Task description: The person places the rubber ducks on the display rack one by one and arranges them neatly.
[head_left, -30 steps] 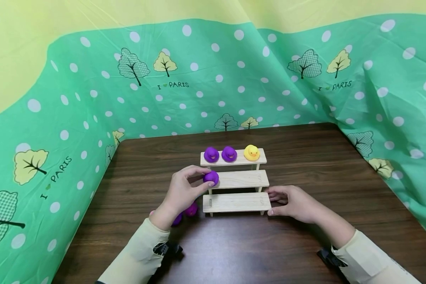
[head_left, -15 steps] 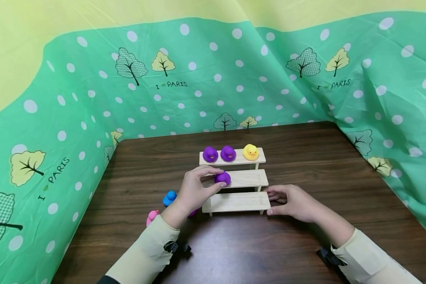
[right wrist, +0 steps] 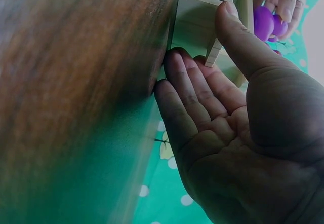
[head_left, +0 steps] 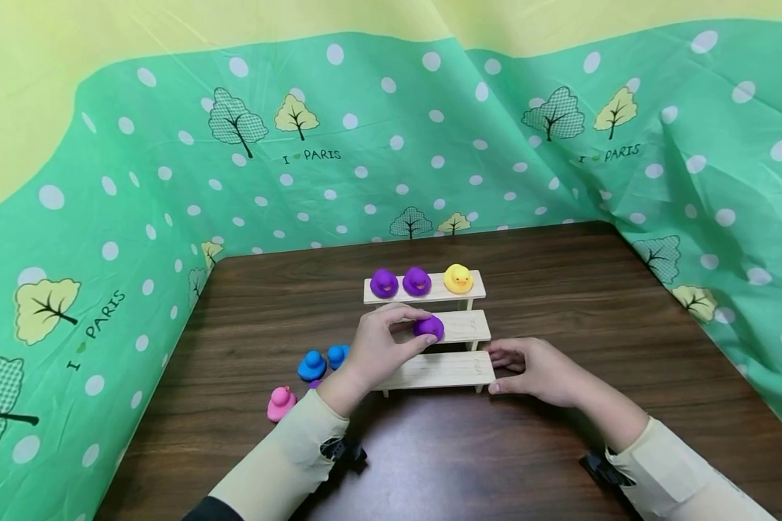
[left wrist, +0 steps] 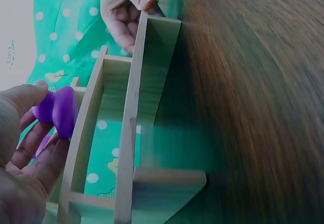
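My left hand (head_left: pixel 384 347) pinches a purple rubber duck (head_left: pixel 429 328) between thumb and fingers, at the middle tier of a three-step wooden stand (head_left: pixel 450 370). In the left wrist view the duck (left wrist: pixel 63 112) is beside the plank edge; whether it touches the board cannot be told. My right hand (head_left: pixel 541 373) holds the right end of the lowest tier, thumb at the front corner and fingers behind, as the right wrist view shows with the plank end (right wrist: pixel 214 51). On the top tier sit two purple ducks (head_left: pixel 384 284) and a yellow duck (head_left: pixel 458 278).
Left of the stand, two blue ducks (head_left: pixel 312 366) and a pink duck (head_left: pixel 282 404) sit on the dark wood table (head_left: pixel 482 463). Another purple duck (head_left: pixel 315 384) is mostly hidden by my left wrist. A green dotted cloth (head_left: pixel 365 145) encloses the back and sides.
My left hand has moved right along the middle tier with the purple duck, uncovering the blue and pink ducks at left. My right hand has stayed at the stand's end.
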Demonstrator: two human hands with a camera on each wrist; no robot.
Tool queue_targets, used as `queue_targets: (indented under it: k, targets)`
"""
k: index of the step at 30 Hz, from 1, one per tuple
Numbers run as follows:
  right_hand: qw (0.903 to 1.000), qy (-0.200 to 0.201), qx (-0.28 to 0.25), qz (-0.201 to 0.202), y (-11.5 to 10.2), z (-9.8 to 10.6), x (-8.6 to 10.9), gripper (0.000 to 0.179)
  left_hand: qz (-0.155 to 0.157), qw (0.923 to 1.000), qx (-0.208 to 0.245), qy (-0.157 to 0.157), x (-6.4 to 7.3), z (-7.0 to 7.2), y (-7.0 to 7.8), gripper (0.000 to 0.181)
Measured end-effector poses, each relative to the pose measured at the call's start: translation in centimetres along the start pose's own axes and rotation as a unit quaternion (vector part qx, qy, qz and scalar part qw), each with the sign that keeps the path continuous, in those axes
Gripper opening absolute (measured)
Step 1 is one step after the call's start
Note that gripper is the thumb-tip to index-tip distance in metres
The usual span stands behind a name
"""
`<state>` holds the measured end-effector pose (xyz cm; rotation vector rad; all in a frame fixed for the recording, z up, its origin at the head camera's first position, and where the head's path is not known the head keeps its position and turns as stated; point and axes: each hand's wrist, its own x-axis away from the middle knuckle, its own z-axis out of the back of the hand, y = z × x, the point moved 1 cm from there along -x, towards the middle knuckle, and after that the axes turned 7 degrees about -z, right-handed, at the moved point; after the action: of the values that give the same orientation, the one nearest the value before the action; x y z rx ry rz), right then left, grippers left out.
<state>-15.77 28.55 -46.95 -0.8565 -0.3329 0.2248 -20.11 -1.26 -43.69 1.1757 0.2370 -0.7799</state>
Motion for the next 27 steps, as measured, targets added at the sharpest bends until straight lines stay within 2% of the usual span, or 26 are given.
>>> queue_targets:
  k: [6,12,18,27]
  targets:
    - [1.0,-0.003,-0.001,0.006,0.0,0.1,0.0,0.061,-0.003,0.9997,-0.022,-0.009,-0.6,-1.1,0.5,0.029]
    - [0.9999,-0.006,-0.002,0.015,0.0,0.1,0.0,0.062,0.003,0.9998,-0.008,-0.018,-1.2,-2.1,0.5,0.027]
    - [0.9998,-0.005,0.002,0.017,0.0,0.2,0.1,0.061,-0.008,0.9995,-0.024,-0.019,-1.7,-2.9,0.5,0.028]
    - [0.9999,-0.004,0.004,0.016,-0.2,0.1,0.1,0.063,-0.008,0.9995,-0.015,-0.025,-2.3,-3.9,0.8,0.026]
